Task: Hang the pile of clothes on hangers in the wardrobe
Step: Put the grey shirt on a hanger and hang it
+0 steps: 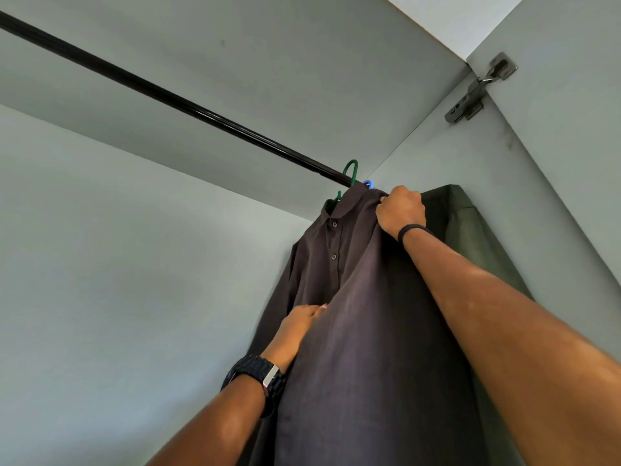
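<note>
A dark brown buttoned shirt [353,297] hangs on a green hanger [349,171] whose hook is over the black wardrobe rail [161,92]. My right hand [400,210] grips the shirt's shoulder near the collar, fingers curled into the cloth. Lower down, my left hand [295,327] holds the shirt's front edge, its fingertips tucked behind the fabric. Behind the shirt, a blue hanger hook [368,183] peeks out at the rail. An olive green garment [470,237] hangs further right against the wardrobe's side wall.
The rail runs from the upper left down to the right corner of the pale grey wardrobe. A metal door hinge [477,92] sits on the side panel at the upper right. The rail's left stretch carries nothing.
</note>
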Motion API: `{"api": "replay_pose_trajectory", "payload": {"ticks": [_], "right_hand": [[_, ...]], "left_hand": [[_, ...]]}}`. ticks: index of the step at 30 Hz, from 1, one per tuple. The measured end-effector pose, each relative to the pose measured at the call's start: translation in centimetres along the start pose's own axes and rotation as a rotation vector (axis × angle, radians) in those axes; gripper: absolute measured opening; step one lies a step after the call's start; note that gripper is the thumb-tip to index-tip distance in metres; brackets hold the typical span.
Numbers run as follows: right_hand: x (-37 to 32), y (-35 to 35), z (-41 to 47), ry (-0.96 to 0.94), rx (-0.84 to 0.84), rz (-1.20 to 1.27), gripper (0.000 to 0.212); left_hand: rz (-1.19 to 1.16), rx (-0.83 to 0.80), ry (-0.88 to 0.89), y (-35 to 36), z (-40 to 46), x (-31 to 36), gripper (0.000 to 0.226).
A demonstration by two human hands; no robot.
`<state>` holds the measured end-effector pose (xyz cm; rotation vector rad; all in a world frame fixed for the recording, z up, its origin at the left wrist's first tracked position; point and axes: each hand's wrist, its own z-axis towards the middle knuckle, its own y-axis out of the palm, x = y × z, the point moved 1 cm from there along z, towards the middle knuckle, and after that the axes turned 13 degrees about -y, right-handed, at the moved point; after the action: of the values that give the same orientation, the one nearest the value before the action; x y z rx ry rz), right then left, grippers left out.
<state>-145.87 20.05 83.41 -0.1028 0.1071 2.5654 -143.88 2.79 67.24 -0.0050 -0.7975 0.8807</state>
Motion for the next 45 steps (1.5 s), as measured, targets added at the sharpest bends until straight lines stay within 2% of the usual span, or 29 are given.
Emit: {"api": "replay_pose_trajectory", "payload": {"ticks": [3, 7, 12, 16, 18, 23, 25, 27, 30, 32, 34, 36, 37, 41, 45], "right_hand": [[0.7, 0.2, 0.5, -0.044, -0.089, -0.09, 0.031], [2.5, -0.1, 1.0, -0.057, -0.211, -0.115, 0.038], [3.5, -1.1, 0.2, -0.155, -0.327, -0.124, 0.039], [3.7, -1.6, -2.1, -0.123, -0.387, -0.054, 0.065], [4.2, -2.0, -3.8, -0.059, -0.378, 0.056, 0.07], [5.6, -3.0, -9.1, 0.122, -0.46, 0.322, 0.063], [5.3, -4.0, -11.3, 0.184, -0.549, 0.376, 0.053], [4.5, -5.8, -13.1, 0.207, -0.621, 0.423, 0.039], [3.8, -8.9, -14.4, 0.275, -0.572, 0.685, 0.025], [3.4, -10.5, -14.8, 0.333, -0.457, 0.791, 0.026], [3.7, -10.9, -15.3, 0.289, -0.354, 0.576, 0.037], [3.5, -11.3, -16.5, 0.25, -0.35, 0.315, 0.048], [3.2, -11.7, -17.4, 0.253, -0.362, 0.265, 0.049], [2.8, -13.9, -21.6, 0.336, -0.332, 0.297, 0.044], [2.0, -16.1, -27.2, 0.4, -0.256, 0.346, 0.058]], "left_hand": [[0.124, 0.08, 0.025, -0.4, 0.2, 0.1, 0.032], [0.099, 0.103, -0.035, -0.3, 0.8, -0.8, 0.051], [0.033, 0.09, -0.07, 0.8, 2.2, 0.5, 0.054], [-0.042, 0.044, -0.049, 1.8, 2.9, 1.7, 0.058], [-0.082, 0.005, -0.059, 2.6, 2.6, 2.3, 0.065], [-0.216, -0.128, -0.154, 5.6, -0.8, 3.6, 0.088], [-0.18, -0.085, -0.18, 6.7, -2.6, 3.5, 0.088], [-0.083, -0.074, -0.164, 7.6, -4.3, 3.3, 0.077], [-0.237, -0.131, -0.061, 7.9, -6.1, 3.8, 0.047], [-0.341, -0.129, -0.05, 7.0, -7.2, 4.5, 0.043], [-0.31, -0.107, -0.079, 6.5, -8.0, 4.6, 0.045], [-0.247, -0.137, -0.134, 6.5, -9.3, 4.5, 0.048], [-0.236, -0.167, -0.16, 6.7, -10.2, 4.4, 0.049], [-0.188, -0.277, -0.179, 8.0, -14.7, 4.5, 0.055], [-0.118, -0.33, -0.212, 8.6, -19.8, 4.4, 0.059]]}}
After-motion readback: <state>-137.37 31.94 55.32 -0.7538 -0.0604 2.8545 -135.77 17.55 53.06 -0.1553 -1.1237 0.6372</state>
